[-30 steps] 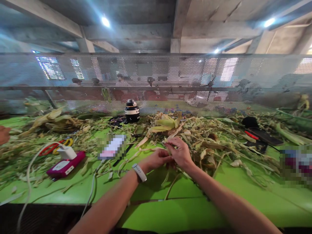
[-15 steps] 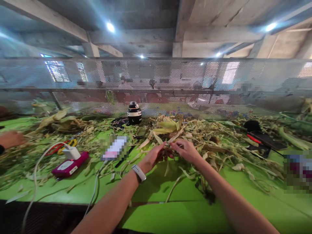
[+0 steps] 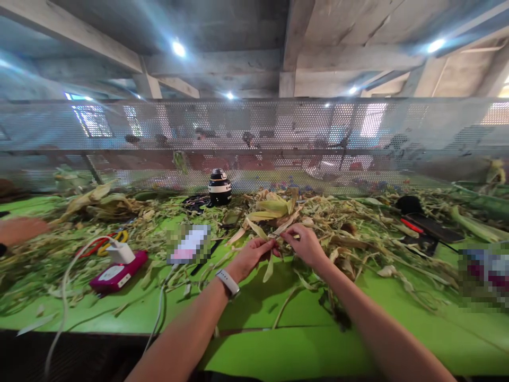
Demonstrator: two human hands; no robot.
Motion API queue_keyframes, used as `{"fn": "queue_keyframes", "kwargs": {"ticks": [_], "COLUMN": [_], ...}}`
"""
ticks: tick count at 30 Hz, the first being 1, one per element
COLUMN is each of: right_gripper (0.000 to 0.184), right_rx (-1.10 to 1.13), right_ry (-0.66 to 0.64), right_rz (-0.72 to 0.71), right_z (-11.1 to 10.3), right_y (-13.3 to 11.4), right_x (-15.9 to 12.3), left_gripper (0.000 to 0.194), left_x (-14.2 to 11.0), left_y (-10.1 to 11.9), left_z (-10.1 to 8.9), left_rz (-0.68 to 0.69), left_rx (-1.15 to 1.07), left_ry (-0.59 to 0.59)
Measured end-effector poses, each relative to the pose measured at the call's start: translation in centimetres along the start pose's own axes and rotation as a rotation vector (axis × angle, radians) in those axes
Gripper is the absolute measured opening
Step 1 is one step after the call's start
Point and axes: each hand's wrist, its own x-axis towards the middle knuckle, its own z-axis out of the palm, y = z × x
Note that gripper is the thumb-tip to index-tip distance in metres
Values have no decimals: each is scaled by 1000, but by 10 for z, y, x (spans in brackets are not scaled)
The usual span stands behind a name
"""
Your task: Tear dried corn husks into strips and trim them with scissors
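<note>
My left hand [image 3: 249,258], with a pale watch band [image 3: 228,283] on its wrist, pinches a thin plant strip. A narrow green leaf [image 3: 268,270] hangs beneath its fingers. My right hand [image 3: 305,246] is close beside it, thumb and fingertips pressed together on the same pale strip. Just beyond both hands, a yellow-green corn husk [image 3: 274,208] rests on a heap of dry husks and stems [image 3: 332,215]. The strip itself is small and partly hidden by my fingers.
On the green table [image 3: 286,350] are a magenta power strip [image 3: 113,273] with a white charger [image 3: 121,253], a blurred-out phone [image 3: 190,245], scissors [image 3: 95,245], a black bottle [image 3: 220,188] and black-red devices [image 3: 411,225]. Another person's hand [image 3: 22,231] is at left. A perforated screen [image 3: 254,124] stands behind.
My hands have drawn slightly apart and shifted their fingers along the strip; the hanging leaf shows more clearly. The other person's hand has come further in from the left.
</note>
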Motion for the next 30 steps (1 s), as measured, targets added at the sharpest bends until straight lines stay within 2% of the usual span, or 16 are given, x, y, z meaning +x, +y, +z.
{"fn": "queue_keyframes", "kwargs": {"ticks": [2, 4, 7, 8, 14, 16, 19, 22, 25, 30], "right_gripper": [43, 52, 53, 52, 45, 44, 42, 35, 24, 16], "right_rx": [204, 379, 433, 420, 511, 610, 744, 750, 717, 685], "right_ry": [-25, -103, -273, -292, -44, -55, -181, -309, -382, -387], "right_rz": [170, 286, 309, 310, 419, 478, 561, 592, 591, 533], "right_z": [-1, -1, 4, 5, 8, 7, 3, -1, -4, -5], "right_y": [4, 8, 10, 11, 16, 14, 9, 4, 3, 6], "right_x": [1, 0, -1, -1, 3, 2, -1, -3, -4, 1], "left_gripper": [33, 30, 24, 22, 13, 9, 7, 9, 11, 14], "left_x": [1, 1, 1, 1, -2, -1, 0, 1, 3, 12], "left_y": [0, 1, 3, 4, 9, 10, 11, 11, 13, 21], "left_z": [-1, -2, -2, -2, -1, -2, -5, -9, -12, -10], "left_rz": [-11, -13, -38, -40, -19, -26, -42, -49, -52, -76], "left_rx": [-101, -185, -252, -269, -373, -422, -470, -471, -459, -395], "left_ry": [60, 96, 96, 101, 112, 112, 123, 138, 134, 100]}}
